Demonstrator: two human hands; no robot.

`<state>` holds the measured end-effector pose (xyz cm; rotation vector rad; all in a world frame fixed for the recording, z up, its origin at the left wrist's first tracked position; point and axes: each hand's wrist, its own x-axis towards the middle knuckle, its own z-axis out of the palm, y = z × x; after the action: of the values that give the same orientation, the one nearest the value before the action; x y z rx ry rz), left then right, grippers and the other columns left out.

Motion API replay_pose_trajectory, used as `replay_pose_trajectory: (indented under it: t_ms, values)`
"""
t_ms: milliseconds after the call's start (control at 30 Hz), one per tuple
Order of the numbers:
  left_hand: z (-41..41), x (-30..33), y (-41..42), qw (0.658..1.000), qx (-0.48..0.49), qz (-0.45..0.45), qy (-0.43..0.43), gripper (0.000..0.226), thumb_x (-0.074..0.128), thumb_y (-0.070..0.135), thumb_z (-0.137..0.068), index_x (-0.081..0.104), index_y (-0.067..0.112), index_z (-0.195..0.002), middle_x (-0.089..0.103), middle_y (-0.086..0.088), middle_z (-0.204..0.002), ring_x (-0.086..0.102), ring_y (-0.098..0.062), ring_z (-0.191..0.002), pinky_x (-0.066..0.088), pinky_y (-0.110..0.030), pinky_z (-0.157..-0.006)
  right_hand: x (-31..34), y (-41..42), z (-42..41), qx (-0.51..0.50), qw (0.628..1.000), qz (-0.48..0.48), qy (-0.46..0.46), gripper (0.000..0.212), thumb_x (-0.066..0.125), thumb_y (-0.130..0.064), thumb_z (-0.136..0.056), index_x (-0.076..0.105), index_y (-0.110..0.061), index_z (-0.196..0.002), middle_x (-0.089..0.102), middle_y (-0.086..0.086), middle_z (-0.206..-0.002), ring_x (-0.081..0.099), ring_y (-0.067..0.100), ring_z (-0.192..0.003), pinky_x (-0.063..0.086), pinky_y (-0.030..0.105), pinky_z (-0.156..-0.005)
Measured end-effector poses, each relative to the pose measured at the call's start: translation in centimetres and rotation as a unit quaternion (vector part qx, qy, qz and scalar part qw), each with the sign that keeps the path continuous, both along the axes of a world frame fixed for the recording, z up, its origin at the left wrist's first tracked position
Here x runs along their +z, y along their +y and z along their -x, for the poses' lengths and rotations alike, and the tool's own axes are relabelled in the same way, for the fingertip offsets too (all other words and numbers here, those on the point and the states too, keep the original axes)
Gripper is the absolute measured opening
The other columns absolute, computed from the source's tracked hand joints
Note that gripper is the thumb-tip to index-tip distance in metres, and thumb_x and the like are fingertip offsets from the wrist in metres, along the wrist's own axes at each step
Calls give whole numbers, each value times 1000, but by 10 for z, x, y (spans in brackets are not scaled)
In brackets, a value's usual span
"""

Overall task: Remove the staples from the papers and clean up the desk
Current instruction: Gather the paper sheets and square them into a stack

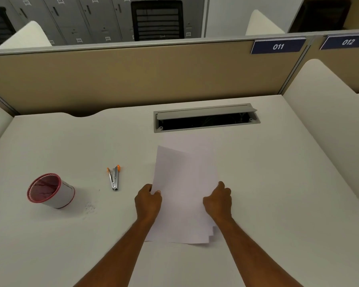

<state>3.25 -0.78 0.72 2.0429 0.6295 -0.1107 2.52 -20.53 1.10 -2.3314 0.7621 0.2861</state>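
Both hands pinch the papers (184, 195), left hand (147, 200) and right hand (218, 200) at opposite edges, squaring them; probably next, set them on the worktop (267, 183)

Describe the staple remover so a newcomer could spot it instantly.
Start at the white desk, left of the papers both hands hold. Between those papers and the red-rimmed cup lies the staple remover, a slim metal tool. Its orange tips set it apart.
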Motion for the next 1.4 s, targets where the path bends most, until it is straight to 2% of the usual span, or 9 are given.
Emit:
replay_pose_trajectory:
  t_ms: [100,233,433,533,667,767,967,1167,1400]
  values:
    - [-1,0,4,999,12,27,18,5,61,10,-90,66,9,-91,68,-5,-86,60,-22,-74,45,-27,-63,0,-12,-1,-48,994,-89,-28,57,63,-9,-83,44,-6,-137,60,13,-122,59,32,-111,47,36,-92]
    - [-2,-4,7,997,9,68,32,4,64,10,-90,67,10,-87,69,-7,-82,59,-22,-70,45,-26,-59,-2,-29,-2,-71,983,-165,-32,25,63,-15,-86,62,6,-100,69,15,-93,66,34,-89,54,45,-83]
    - [-2,-5,7,988,14,148,33,34,70,9,-86,58,17,-117,65,-2,-109,63,-15,-90,48,-24,-71,2,-43,6,-57,959,-273,-58,11,65,-14,-89,71,-8,-96,74,5,-95,69,20,-85,56,32,-74]
    - [-3,-7,10,979,-3,195,58,36,72,9,-87,61,11,-120,68,-3,-111,65,-16,-94,51,-25,-75,7,-43,9,-29,951,-302,-66,17,61,-13,-92,70,-20,-105,73,-6,-98,69,12,-87,54,23,-71]
    - [-4,-10,14,971,-12,221,93,30,73,11,-87,66,7,-116,73,-9,-108,70,-26,-95,58,-38,-85,12,-37,9,29,953,-297,-58,41,61,-19,-93,56,-19,-134,58,-6,-132,57,15,-120,46,37,-104]
    - [-3,-7,13,966,-3,242,87,23,70,5,-88,68,10,-110,74,-8,-101,71,-26,-90,59,-34,-73,22,-31,9,83,945,-307,-73,45,58,-17,-96,47,-18,-140,52,-8,-138,50,13,-128,39,34,-110]
    - [0,-14,14,972,2,222,81,27,67,0,-88,65,7,-114,72,-9,-102,69,-27,-90,57,-32,-70,26,-22,8,105,946,-296,-84,47,59,-45,-91,57,-21,-131,59,-13,-128,55,6,-117,42,23,-99]
    - [-3,-18,16,964,3,251,91,34,69,1,-86,63,11,-118,72,-10,-108,70,-32,-96,59,-47,-86,18,-14,10,185,952,-225,-98,35,58,-16,-94,60,-23,-128,66,-12,-115,64,7,-104,48,12,-83]
    - [-5,-27,26,951,13,285,117,41,71,1,-85,63,10,-124,71,-11,-117,67,-34,-106,51,-54,-100,28,-29,-11,25,956,-280,-81,60,59,-59,-85,57,-21,-131,53,-13,-127,53,13,-120,41,34,-107]
